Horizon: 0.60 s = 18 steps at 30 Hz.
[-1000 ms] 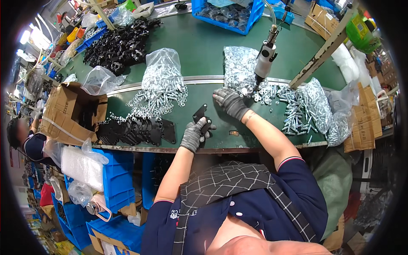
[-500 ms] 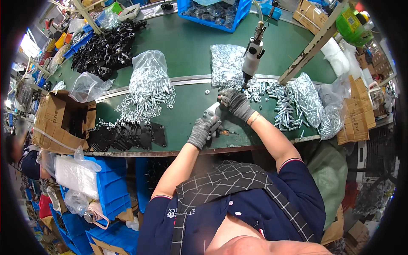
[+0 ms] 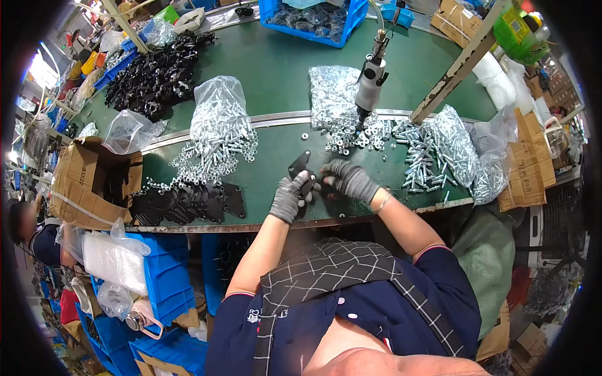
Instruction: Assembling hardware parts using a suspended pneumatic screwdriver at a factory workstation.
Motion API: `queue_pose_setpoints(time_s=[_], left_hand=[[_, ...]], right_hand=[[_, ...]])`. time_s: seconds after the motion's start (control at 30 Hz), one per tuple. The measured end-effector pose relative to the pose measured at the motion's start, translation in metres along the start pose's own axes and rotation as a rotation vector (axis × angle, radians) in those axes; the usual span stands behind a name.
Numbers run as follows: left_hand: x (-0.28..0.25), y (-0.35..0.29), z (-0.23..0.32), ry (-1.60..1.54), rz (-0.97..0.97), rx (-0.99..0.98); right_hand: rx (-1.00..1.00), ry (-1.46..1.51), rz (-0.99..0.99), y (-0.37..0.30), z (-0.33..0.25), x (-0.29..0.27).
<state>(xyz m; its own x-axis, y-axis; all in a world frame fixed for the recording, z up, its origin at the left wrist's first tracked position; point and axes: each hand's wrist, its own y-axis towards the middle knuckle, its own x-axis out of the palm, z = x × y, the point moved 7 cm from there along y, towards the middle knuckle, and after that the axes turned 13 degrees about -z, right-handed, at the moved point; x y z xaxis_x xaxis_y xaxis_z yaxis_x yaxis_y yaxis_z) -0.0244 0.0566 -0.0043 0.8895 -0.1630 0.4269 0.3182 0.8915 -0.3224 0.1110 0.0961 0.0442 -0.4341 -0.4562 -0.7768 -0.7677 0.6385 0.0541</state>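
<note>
My left hand (image 3: pixel 290 197), in a grey striped glove with bare fingertips, grips a black metal bracket (image 3: pixel 299 164) by its lower part. The bracket tilts up and away from me above the green bench. Just right of it, my right hand (image 3: pixel 351 180), gloved alike, has its fingers curled and pressed together toward the bracket's side. Whatever is between those fingers is too small to make out. Beyond my hands hangs a pneumatic screwdriver (image 3: pixel 369 91), its tip over a scatter of nuts (image 3: pixel 342 141). A stack of black brackets (image 3: pixel 182 203) lies to my left.
Bolts spill from a clear bag (image 3: pixel 219 113) at the left. More bolts (image 3: pixel 419 156) and bags lie right, by a slanted metal post (image 3: pixel 461 66). A cardboard box (image 3: pixel 81 182) stands at the left edge; a blue crate (image 3: pixel 313 34) sits at the back. Black parts (image 3: pixel 153 75) are heaped far left.
Both hands have drawn back toward me from below the screwdriver. The right hand has moved off to the right of the bracket, which now shows its black face instead of a bright glare.
</note>
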Motion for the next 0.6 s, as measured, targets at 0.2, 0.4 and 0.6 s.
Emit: queue_pose_setpoints(time_s=[0.2,0.4,0.6], left_hand=[[0.003,-0.015,-0.004,-0.366,-0.256,0.074],[0.017,-0.027,-0.01,-0.643,-0.396,0.101],[0.026,-0.034,-0.015,-0.745,-0.45,0.125]], right_hand=[[0.052,0.692,-0.004,-0.009,-0.03,0.004],[-0.105,0.015,0.16,-0.017,-0.077,-0.022],[-0.069,-0.233,0.151,-0.024,-0.105,-0.029]])
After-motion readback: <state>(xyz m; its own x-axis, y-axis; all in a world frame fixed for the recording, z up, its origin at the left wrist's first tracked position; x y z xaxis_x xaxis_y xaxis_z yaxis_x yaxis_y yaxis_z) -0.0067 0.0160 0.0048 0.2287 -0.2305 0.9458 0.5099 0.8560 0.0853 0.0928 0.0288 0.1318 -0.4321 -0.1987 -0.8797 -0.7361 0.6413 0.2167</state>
